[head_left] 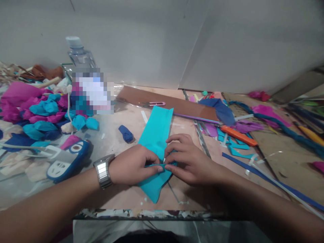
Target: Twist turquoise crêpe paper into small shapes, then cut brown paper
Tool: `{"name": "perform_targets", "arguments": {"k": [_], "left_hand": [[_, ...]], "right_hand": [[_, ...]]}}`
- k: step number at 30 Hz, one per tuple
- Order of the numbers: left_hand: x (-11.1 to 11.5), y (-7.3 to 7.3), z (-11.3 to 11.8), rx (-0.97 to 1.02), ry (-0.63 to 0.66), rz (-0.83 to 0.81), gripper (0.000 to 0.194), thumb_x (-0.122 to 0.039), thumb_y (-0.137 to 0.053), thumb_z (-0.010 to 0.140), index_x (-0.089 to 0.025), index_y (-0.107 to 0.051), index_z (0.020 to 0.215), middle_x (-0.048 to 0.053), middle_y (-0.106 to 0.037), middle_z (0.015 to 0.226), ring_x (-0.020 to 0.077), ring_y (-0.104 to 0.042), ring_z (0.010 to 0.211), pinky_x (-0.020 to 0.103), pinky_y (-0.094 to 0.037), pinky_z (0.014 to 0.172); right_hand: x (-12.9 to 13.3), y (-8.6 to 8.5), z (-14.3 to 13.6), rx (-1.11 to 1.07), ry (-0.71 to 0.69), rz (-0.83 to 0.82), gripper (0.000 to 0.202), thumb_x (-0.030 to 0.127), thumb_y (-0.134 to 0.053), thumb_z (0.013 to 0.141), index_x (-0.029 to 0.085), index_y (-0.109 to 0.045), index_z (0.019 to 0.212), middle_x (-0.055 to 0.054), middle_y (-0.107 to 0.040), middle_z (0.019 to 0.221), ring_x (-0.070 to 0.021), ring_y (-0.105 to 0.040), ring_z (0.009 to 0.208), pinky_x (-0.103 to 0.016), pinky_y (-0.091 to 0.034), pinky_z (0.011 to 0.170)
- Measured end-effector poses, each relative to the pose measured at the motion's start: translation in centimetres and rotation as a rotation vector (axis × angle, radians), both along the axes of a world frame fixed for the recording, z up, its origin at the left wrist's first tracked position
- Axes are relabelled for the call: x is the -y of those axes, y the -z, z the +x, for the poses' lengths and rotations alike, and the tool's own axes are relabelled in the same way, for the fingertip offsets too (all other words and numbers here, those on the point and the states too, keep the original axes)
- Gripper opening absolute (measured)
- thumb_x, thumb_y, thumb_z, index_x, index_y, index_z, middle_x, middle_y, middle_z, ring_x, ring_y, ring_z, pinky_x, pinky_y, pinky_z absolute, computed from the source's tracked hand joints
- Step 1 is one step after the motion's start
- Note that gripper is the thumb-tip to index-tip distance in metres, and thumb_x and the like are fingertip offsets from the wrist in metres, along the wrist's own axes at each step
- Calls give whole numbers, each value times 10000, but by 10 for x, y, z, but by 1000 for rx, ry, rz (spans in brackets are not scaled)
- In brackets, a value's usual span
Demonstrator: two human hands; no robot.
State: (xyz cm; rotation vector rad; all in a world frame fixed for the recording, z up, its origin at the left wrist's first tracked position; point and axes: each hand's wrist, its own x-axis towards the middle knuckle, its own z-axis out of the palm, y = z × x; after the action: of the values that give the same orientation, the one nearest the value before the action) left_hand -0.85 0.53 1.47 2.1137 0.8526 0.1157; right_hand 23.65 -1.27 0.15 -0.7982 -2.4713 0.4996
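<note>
A smooth, matte turquoise strip [155,130] is lying on the pinkish tabletop [182,130] directly in front of the person, its upper end running squarish and its lower end narrowing to a blunt point; whether it is paper or cloth, one cannot tell. Both hands are meeting over its lower half. The left hand [129,164] is pinching a raised crosswise fold between thumb and forefinger, while the right hand [192,162] is gripping the same fold just beside it, its fingers curling and their tips bunching close together. A shiny metal watch [103,171] with a linked band is circling the left wrist. Near the strip's left edge, a small, wrinkled dark-blue bundle [126,133] is lying on its side. Beyond the strip, a flat brown sheet [192,108] is showing through glossy clear plastic, with pink-handled snips [156,104] resting on it. To the right, a cutter with a smooth orange handle [239,135] is lying among angular turquoise scraps [238,145], and a long, narrow blue strip [263,179] is slanting toward the table's edge. On the left, crumpled magenta pieces [22,92] and puckered turquoise ones [45,105] are heaping up behind a rounded blue-and-white power strip [59,167], near a transparent, white-capped bottle [82,57].
</note>
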Motion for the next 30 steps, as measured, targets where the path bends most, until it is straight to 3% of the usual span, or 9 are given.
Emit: {"name": "perform_targets", "arguments": {"k": [15, 24, 30], "left_hand": [[3, 4, 2, 46, -49, -89, 433, -470, -541, 1001, -160, -563, 699, -47, -418, 607, 95, -348, 594, 252, -237, 531], [1, 2, 2, 61, -35, -191, 231, -282, -544, 941, -165, -617, 756, -54, -456, 633, 95, -387, 613, 238, -288, 554], [-3, -8, -4, 29, -26, -414, 136, -148, -451, 827, -181, -582, 813, -55, -490, 644, 100, -446, 534, 229, -348, 508]], "right_hand": [[0, 2, -2, -34, 37, 165, 44, 243, -706, 931, 230, -745, 944, -34, -764, 933, -305, -578, 1216, -528, -389, 1047], [-1, 3, -1, -68, 8, 235, 82, 197, -704, 931, 246, -753, 974, -10, -789, 843, -282, -615, 1180, -490, -362, 1029], [-2, 2, 2, -61, 5, 212, 111, 192, -707, 925, 251, -756, 1004, -11, -795, 867, -284, -615, 1194, -494, -363, 1046]]}}
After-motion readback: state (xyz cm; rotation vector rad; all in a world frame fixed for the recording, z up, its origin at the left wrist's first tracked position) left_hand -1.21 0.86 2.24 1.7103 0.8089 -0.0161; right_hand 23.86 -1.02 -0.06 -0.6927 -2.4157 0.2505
